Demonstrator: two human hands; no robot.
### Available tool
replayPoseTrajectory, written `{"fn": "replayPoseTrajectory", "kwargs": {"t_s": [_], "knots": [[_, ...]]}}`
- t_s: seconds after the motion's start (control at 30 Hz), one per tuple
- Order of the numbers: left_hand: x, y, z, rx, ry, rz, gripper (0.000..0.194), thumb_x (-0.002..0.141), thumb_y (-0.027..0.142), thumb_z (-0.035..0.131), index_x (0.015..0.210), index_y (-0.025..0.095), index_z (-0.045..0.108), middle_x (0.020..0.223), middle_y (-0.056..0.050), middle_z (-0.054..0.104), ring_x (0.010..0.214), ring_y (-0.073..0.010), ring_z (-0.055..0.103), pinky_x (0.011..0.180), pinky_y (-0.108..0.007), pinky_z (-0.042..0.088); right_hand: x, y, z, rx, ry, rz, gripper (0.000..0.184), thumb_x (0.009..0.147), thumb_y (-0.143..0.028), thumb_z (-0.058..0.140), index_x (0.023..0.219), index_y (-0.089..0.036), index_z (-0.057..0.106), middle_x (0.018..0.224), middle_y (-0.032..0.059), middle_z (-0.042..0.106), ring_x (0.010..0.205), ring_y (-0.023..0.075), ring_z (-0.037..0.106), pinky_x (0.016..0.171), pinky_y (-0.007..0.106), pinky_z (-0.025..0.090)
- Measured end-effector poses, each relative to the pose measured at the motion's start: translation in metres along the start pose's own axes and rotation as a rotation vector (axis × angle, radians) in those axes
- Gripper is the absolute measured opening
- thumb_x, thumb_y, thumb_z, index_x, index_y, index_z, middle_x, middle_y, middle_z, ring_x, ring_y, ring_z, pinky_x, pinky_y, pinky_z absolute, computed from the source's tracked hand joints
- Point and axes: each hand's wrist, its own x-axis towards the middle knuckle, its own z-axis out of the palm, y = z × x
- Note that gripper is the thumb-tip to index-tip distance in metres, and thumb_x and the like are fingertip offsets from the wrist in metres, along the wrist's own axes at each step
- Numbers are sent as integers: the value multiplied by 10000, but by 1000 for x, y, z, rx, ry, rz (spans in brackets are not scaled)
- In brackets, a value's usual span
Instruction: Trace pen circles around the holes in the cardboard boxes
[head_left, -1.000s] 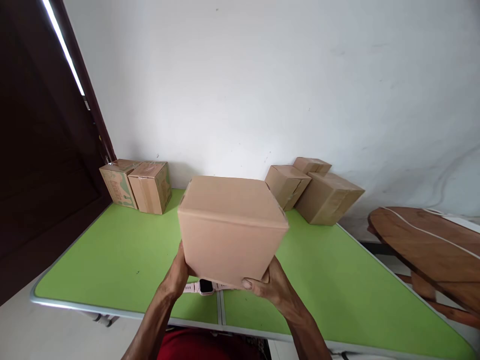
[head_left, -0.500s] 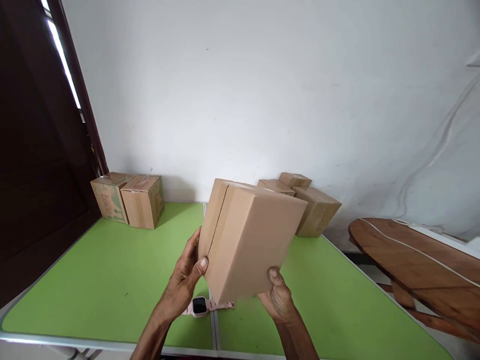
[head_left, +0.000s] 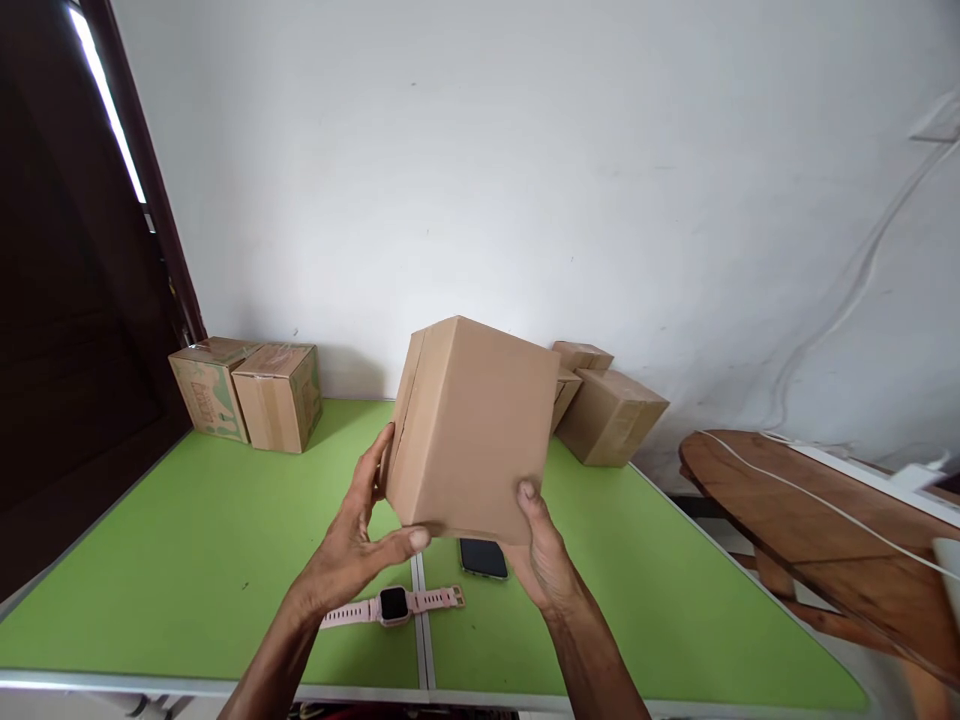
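A brown cardboard box is held up tilted above the green table, a taped seam along its left side. My left hand grips its left side and lower corner, thumb at the bottom edge. My right hand holds the lower right corner, thumb on the large plain face, its other fingers hidden beneath. Below the box lie a pink-strapped smartwatch and a dark smartphone, the phone partly covered by the box.
Two printed cardboard boxes stand at the back left against the wall. Several plain cartons are grouped at the back right, partly behind the held box. A wooden board with a white cable stands to the right.
The box has been raised and turned so its large plain face is more toward me. My left thumb has shifted to the bottom edge. The phone has come into view.
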Motion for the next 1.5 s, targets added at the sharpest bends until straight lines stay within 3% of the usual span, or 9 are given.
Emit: {"fn": "replayPoseTrajectory", "kwargs": {"t_s": [0.2,0.37,0.57,0.7,0.8,0.93,1.13,1.37,1.5], "knots": [[5,-8,-8,-228,98,-39,922,877,630,848,1690,385,488,1751,-78,493,1579,-424,442,1217,-522,473,-1,-21,2,-130,-113,-143,848,1021,-871,306,1652,-364,558,1607,82,682,1537,383,587,1134,610,599],[11,-3,-14,-373,123,-32,384,915,624,822,1050,265,822,1408,-91,729,1213,-324,640,953,-432,582,2,-41,-5,-340,-169,-267,866,961,-837,588,1717,-447,430,1802,55,446,1614,432,466,1111,613,608],[15,5,-11,-386,181,-119,503,838,676,887,1088,249,793,1231,-94,722,1002,-252,612,805,-366,589,1,-59,-12,-780,-54,-482,727,1127,-508,494,1779,-522,172,1884,28,230,1681,413,359,1211,690,529],[18,7,-14,-317,188,-188,566,813,720,881,1061,228,753,1110,-80,680,923,-228,587,734,-340,588,13,-67,-14,-1331,20,-873,1131,1015,-157,686,1790,-481,-71,1904,106,38,1694,523,262,1178,808,506],[22,7,-22,-253,178,-192,578,809,731,875,1044,220,741,993,-47,637,873,-210,588,694,-311,579,19,-71,-11,-1478,-84,-1058,1308,923,-78,803,1790,-459,-99,1910,121,6,1687,547,257,1225,840,426],[28,8,-30,-248,177,-246,596,769,728,902,1000,212,717,939,-25,615,822,-196,604,662,-300,584,15,-63,-7,-1435,-300,-1015,1321,911,-231,893,1798,-431,-64,1888,149,186,1702,514,252,1292,819,343],[25,3,-35,-247,130,-341,688,857,818,758,1179,210,746,933,-57,675,732,-208,601,566,-302,551,8,-36,-5,-1347,-215,-1118,1319,915,-362,898,1794,-426,-83,1821,162,293,1676,498,282,1297,800,344],[13,3,-35,146,65,-260,616,978,750,680,1124,181,868,993,-133,812,924,-313,691,798,-360,565,-1,-71,6,-1112,-345,-635,1429,670,-502,1008,1748,-315,88,1580,224,460,1457,533,516,1128,709,579],[18,8,-33,87,150,-166,696,953,690,763,1482,239,720,1373,-146,766,1155,-345,722,938,-374,583,5,-78,2,-998,-396,-503,1343,639,-303,985,1714,-329,180,1651,197,429,1525,489,498,1164,623,583]]}}
